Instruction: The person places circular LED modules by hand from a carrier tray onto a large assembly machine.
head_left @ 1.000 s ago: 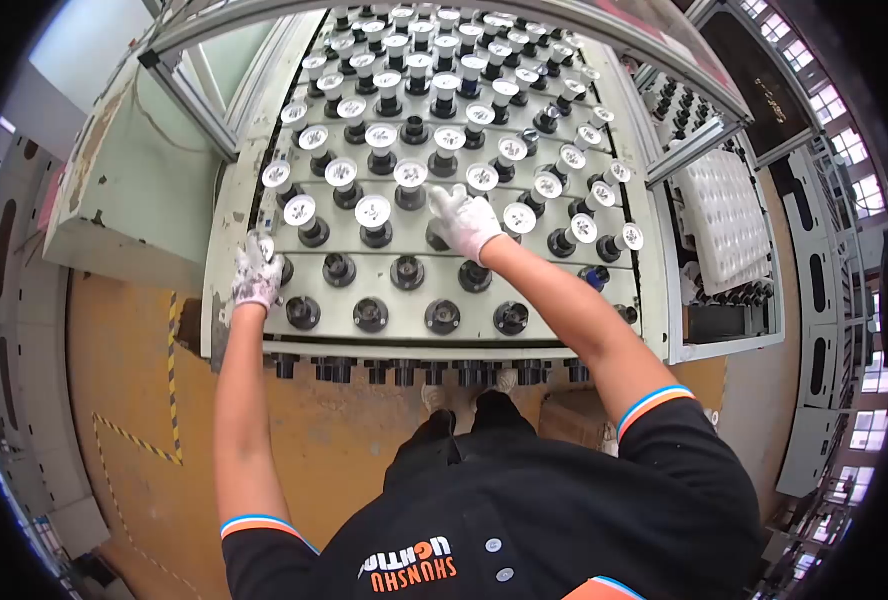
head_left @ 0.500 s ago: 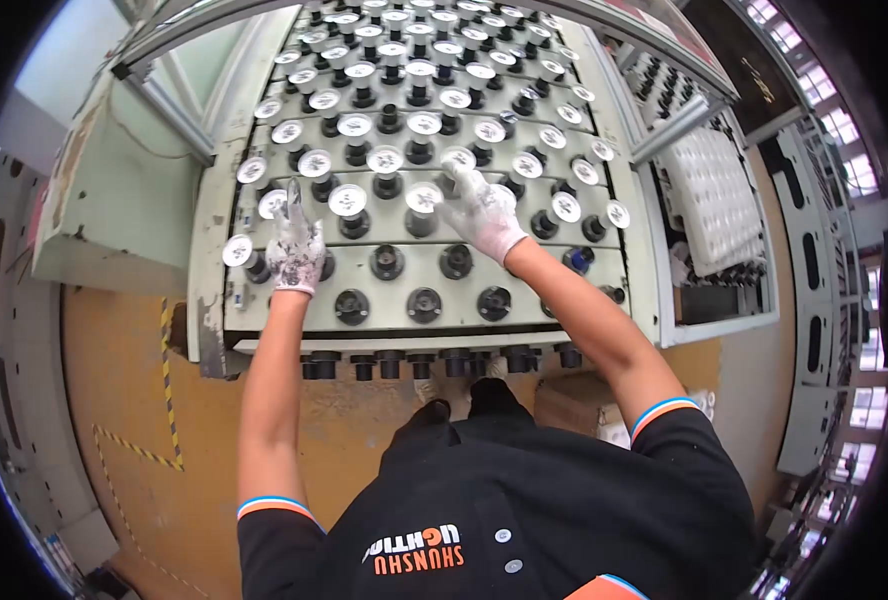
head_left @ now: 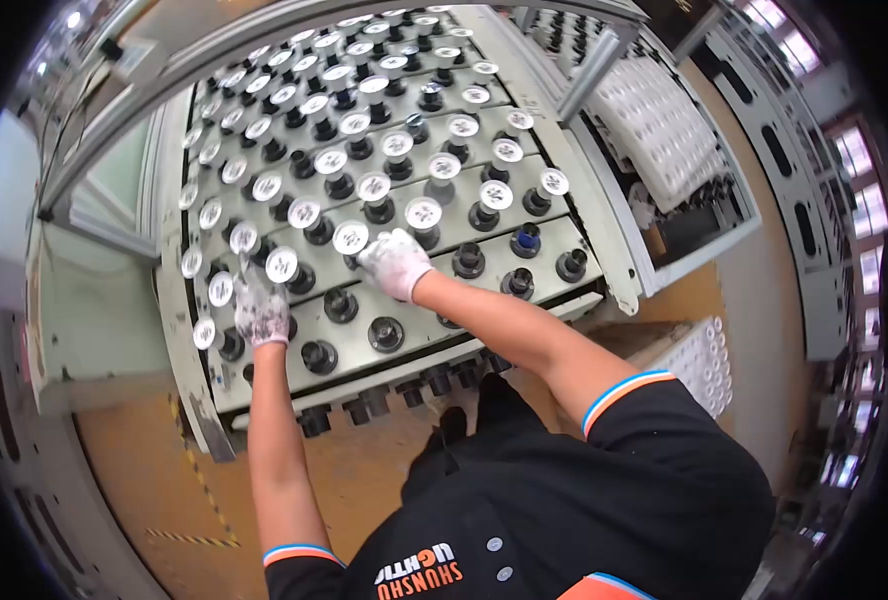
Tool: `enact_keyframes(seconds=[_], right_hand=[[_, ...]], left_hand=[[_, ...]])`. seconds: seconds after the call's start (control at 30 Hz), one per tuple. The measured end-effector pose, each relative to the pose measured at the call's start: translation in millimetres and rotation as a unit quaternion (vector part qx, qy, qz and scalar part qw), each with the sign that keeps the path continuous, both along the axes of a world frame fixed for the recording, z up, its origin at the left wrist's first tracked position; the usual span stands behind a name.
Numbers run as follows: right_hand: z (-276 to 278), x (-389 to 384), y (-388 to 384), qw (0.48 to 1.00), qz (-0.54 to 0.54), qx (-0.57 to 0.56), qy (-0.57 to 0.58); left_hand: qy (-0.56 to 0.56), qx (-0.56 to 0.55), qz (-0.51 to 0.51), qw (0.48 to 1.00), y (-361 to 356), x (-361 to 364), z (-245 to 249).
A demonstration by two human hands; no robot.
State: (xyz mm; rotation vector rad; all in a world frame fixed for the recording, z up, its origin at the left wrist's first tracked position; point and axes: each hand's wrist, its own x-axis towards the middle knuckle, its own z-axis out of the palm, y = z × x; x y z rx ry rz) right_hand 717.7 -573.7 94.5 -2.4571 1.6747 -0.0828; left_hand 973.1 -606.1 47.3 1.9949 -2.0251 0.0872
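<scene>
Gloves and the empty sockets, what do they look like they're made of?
Gloves: white knit fabric, probably cotton, matte and grey-soiled, most visibly on the left hand. Sockets: black with a slight sheen, likely moulded plastic, though they are too small to be sure.

Two gloved hands: left hand [head_left: 261,312], right hand [head_left: 396,262]. One rack [head_left: 352,340], with several dozen lamps [head_left: 424,213], too crowded to count exactly. One blue socket [head_left: 527,240]. Two trays [head_left: 654,120], far right and near right.
</scene>
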Motion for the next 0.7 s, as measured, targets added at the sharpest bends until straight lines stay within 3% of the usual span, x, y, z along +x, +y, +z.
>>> enact_keyframes(seconds=[0.1,0.17,0.23,0.3,0.37,0.43,0.53,0.63,0.67,0.7], right_hand=[[5.9,-4.2,0.0,0.998,-0.003,-0.024,-0.056],[2.3,-5.6,0.9,0.998,0.012,0.034,-0.06],[16.1,-10.8,17.0,0.996,0.005,-0.008,-0.085],[-18.7,-20.3,37.4,0.949,0.018,-0.24,-0.204],[3.9,-59.0,89.9,0.916,-0.003,-0.278,-0.289],[-7.7,-94.6,146.6,0.879,-0.129,-0.348,-0.3],[-3.2,-179.4,260.4,0.832,-0.31,-0.288,-0.359],[-40.5,-240.9,401.3,0.784,-0.517,-0.221,-0.261],[-79.5,-258.9,450.9,0.78,-0.566,-0.16,-0.214],[-73.4,-268.0,492.8,0.722,-0.651,-0.081,-0.22]], left_hand=[[0.005,-0.021,-0.02,1.0,0.4,-6.9,15.5],[0.007,0.059,-0.001,0.998,11.4,-20.0,45.1],[-0.011,0.069,-0.017,0.997,4.5,-10.4,34.6],[-0.01,0.045,-0.049,0.998,-6.3,-1.0,22.0],[0.02,-0.018,-0.084,0.996,-12.3,-7.9,18.3],[0.075,-0.105,-0.119,0.984,-8.1,-29.2,21.7],[0.176,-0.225,-0.159,0.945,20.8,-70.2,38.0],[0.265,-0.216,-0.227,0.912,60.7,-113.3,44.4],[0.291,-0.176,-0.272,0.9,77.6,-133.2,41.8],[0.315,-0.129,-0.311,0.887,95.2,-157.1,38.9]])
